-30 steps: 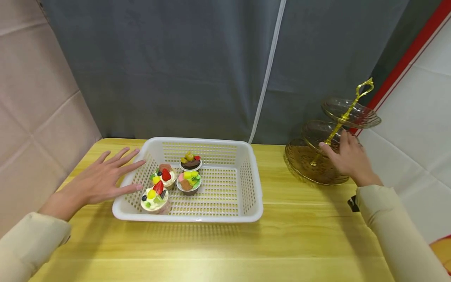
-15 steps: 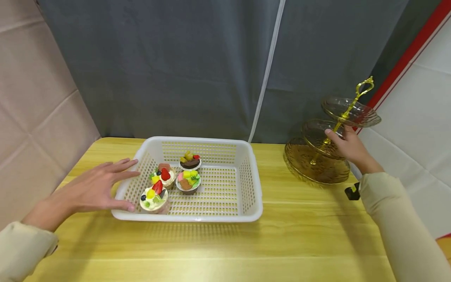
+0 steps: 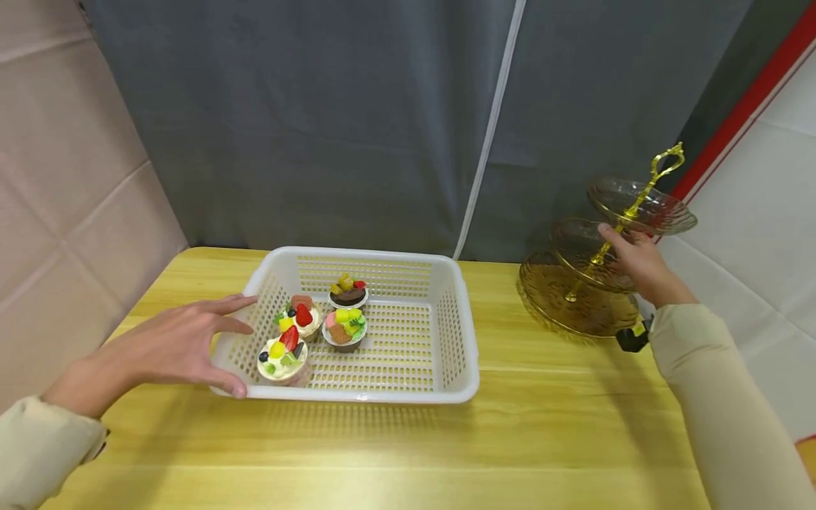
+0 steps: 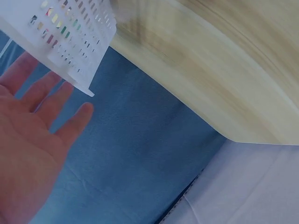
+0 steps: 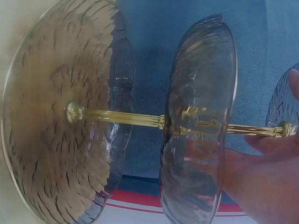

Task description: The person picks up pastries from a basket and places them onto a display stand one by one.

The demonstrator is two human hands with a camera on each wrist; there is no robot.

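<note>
A three-tier cake stand (image 3: pixel 593 312) with brown-tinted glass plates and a gold rod (image 5: pixel 121 117) stands at the right. My right hand (image 3: pixel 650 273) reaches in between its upper two plates and grips the rod, thumb left of it; the top plate hides some fingers. On the other side, my left hand (image 3: pixel 168 347) has its extended fingers and thumb spread at the left end of a white perforated basket (image 3: pixel 472 375). In the left wrist view, the fingers (image 4: pixel 56 100) lie just by the basket's rim. Several fruit-topped cupcakes (image 3: pixel 283 358) sit at the basket's left end.
The wooden table (image 3: pixel 408 453) runs back to a grey curtain (image 3: pixel 319 142). A pale wall covering (image 3: pixel 76 177) borders its left side, and a white panel with a red stripe (image 3: pixel 758 92) stands behind the cake stand.
My left hand has drawn down along the basket's left end, its fingers lower and closer together. My right hand has risen from the middle plate to the rod beneath the top plate.
</note>
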